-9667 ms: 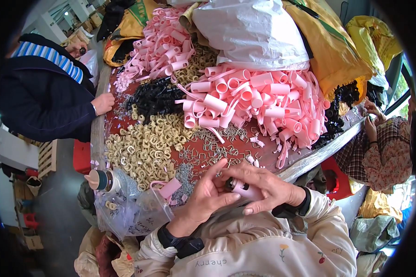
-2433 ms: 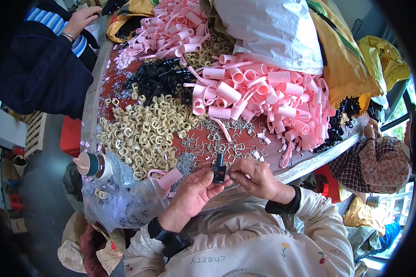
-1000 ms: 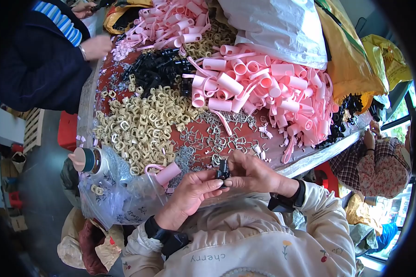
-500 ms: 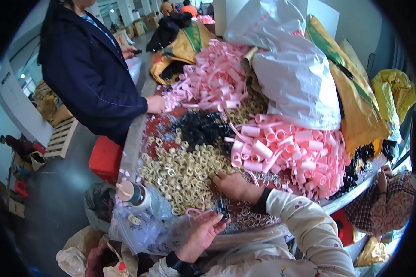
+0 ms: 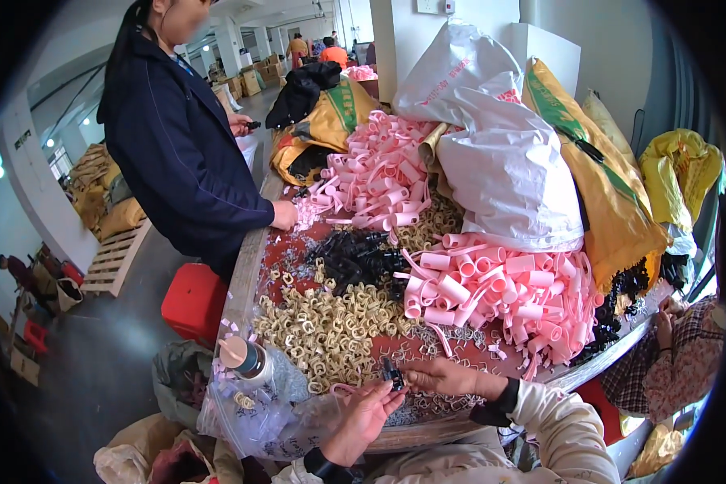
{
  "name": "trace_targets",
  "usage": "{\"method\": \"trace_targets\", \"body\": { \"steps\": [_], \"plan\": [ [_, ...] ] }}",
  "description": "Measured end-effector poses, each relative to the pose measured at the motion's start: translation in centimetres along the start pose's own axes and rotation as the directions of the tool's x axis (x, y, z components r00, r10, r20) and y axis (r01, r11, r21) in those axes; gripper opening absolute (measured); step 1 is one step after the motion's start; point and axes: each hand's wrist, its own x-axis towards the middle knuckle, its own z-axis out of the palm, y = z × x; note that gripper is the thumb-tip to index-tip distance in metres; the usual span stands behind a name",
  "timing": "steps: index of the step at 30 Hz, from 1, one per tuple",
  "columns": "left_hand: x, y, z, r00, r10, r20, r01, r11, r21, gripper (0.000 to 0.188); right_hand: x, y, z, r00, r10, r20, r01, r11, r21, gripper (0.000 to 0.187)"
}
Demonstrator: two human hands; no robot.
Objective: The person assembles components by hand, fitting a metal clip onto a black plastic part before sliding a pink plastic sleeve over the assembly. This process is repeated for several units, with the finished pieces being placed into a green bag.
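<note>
Between thumb and fingers, my left hand (image 5: 367, 415) grips a small black plastic part (image 5: 392, 373) above the table's near edge. My right hand (image 5: 445, 377) has its fingertips pinched close against the right side of that part; whatever they hold is too small to make out. Just beyond my hands spreads a heap of small beige plastic rings (image 5: 319, 331). Small metal rings (image 5: 460, 343) lie scattered beyond and beneath my right hand. A pile of black plastic parts (image 5: 355, 258) sits behind the beige heap.
Pink tube-shaped parts (image 5: 532, 290) are heaped at the right, beside a big white sack (image 5: 508, 177) and a yellow sack (image 5: 613, 210). A lidded bottle (image 5: 246, 359) and plastic bags (image 5: 254, 419) stand left of my hands. Across the left edge, a co-worker (image 5: 181, 153) reaches onto the table.
My right hand has come back from the beige heap to the black part in my left hand. The head view has tilted up a little. The co-worker's hand stays by the far pink pile.
</note>
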Motion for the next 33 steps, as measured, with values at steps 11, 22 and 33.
{"method": "trace_targets", "body": {
  "steps": [11,22,33],
  "plan": [
    [-0.1,-0.9,2.0,0.998,-0.021,0.067,0.019,0.999,0.030,0.011,-3.5,-0.8,1.0,0.989,0.030,-0.142,-0.047,0.992,-0.120,0.028],
    [0.2,-0.2,2.0,0.986,-0.142,0.086,0.153,0.979,-0.136,0.019,-4.3,-0.7,0.9,0.986,-0.130,-0.102,0.154,0.947,0.283,0.020],
    [-1.2,0.2,4.2,0.978,-0.159,0.137,0.117,0.954,0.276,0.021,-5.8,-2.9,0.0,0.972,-0.128,-0.197,0.177,0.950,0.256,0.015]
  ]
}}
